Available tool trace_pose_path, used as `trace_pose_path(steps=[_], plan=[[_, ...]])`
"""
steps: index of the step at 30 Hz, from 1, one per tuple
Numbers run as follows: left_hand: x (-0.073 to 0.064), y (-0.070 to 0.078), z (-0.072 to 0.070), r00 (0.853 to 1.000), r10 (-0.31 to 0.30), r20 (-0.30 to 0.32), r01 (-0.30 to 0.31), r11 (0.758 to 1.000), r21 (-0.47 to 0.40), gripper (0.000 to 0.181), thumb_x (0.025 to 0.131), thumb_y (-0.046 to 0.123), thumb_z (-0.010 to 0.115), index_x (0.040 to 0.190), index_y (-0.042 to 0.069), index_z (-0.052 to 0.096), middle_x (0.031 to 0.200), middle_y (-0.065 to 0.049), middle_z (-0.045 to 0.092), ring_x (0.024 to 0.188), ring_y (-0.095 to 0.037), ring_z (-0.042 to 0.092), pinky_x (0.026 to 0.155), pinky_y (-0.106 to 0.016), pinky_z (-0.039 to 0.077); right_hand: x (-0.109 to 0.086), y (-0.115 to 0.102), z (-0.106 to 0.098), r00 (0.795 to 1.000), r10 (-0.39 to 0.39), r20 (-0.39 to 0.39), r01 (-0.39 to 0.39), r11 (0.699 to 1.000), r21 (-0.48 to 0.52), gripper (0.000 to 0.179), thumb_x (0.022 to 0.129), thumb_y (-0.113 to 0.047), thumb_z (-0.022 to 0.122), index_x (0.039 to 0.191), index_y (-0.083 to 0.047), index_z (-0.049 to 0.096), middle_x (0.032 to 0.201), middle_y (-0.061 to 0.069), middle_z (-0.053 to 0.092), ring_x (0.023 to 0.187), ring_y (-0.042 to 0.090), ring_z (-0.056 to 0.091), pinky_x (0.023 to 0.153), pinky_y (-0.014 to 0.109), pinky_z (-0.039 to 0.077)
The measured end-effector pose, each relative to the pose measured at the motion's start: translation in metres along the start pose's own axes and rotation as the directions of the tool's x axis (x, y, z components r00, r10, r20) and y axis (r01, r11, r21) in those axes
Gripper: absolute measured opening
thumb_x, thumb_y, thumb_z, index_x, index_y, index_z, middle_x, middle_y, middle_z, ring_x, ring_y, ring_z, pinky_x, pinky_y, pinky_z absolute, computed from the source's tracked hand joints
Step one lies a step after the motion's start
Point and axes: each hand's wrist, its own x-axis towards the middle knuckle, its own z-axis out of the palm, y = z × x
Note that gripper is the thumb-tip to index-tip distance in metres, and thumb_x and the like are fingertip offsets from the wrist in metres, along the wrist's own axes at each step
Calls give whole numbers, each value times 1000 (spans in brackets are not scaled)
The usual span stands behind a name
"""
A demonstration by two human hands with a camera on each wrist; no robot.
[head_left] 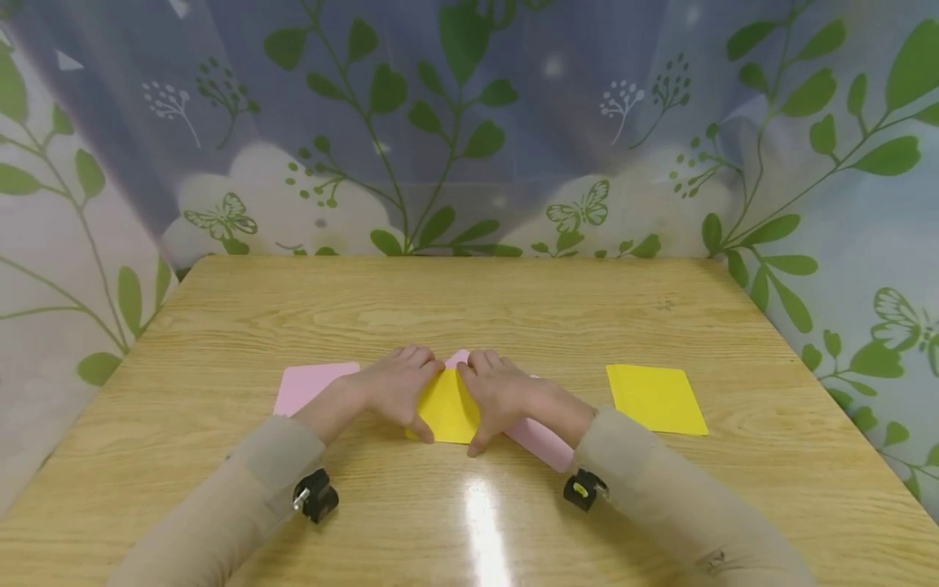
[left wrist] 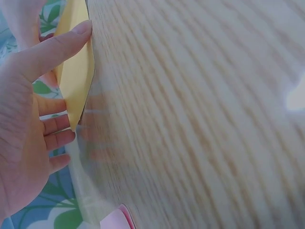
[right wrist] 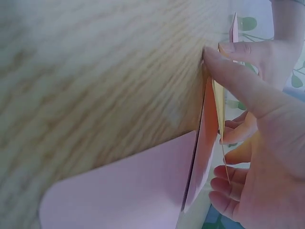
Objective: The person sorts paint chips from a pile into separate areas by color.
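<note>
A yellow paper card (head_left: 447, 408) lies at the middle of the table. My left hand (head_left: 399, 387) grips its left side, the thumb at the near edge and the fingers toward the far edge. On its right side my right hand (head_left: 497, 395) holds it the same way. In the left wrist view the yellow card (left wrist: 78, 71) shows between thumb and fingers. Part of a pink card (head_left: 543, 444) sticks out beneath my right hand and wrist, and more pink shows beyond the yellow card. In the right wrist view the pink card (right wrist: 119, 186) has a rounded corner.
Another pink card (head_left: 315, 385) lies to the left, partly behind my left forearm. At the right rests a yellow stack of square cards (head_left: 656, 398). A leaf-patterned curtain (head_left: 440, 163) stands behind the wooden table (head_left: 440, 302) and along its sides.
</note>
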Motion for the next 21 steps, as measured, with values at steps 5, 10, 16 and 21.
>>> trace_pose_path(steps=[5, 10, 16, 21], plan=[[-1, 0, 2, 1000, -11, -4, 11, 1000, 4, 100, 63, 63, 71, 134, -1, 41, 125, -11, 43, 116, -27, 37, 102, -44, 29, -1, 0, 0, 1000, -20, -19, 19, 999, -38, 108, 63, -60, 74, 140, 1, 28, 120, 8, 35, 108, 22, 34, 95, 36, 34], [-4, 4, 4, 996, -44, -72, 48, 997, 57, 113, 61, 75, 64, 138, -3, 34, 132, -15, 39, 122, -30, 34, 104, -50, 24, -4, 2, 1, 994, -47, -100, 44, 999, -31, 107, 66, -55, 72, 141, 4, 24, 134, 16, 33, 120, 28, 34, 97, 42, 37], [-7, 10, 4, 980, -63, -188, 94, 983, 157, 118, 60, 77, 62, 139, -5, 31, 135, -19, 36, 125, -34, 31, 104, -58, 18, -6, 8, 3, 981, -49, -189, 54, 998, 18, 108, 69, -55, 71, 143, 4, 20, 140, 20, 26, 128, 32, 29, 98, 46, 37], [-9, 11, 3, 975, -78, -210, 115, 979, 169, 119, 58, 77, 64, 139, -5, 30, 135, -20, 36, 126, -35, 30, 105, -58, 16, -7, 11, 4, 973, -65, -221, 74, 997, 32, 106, 70, -56, 70, 143, 2, 20, 140, 19, 25, 127, 31, 30, 95, 46, 39]])
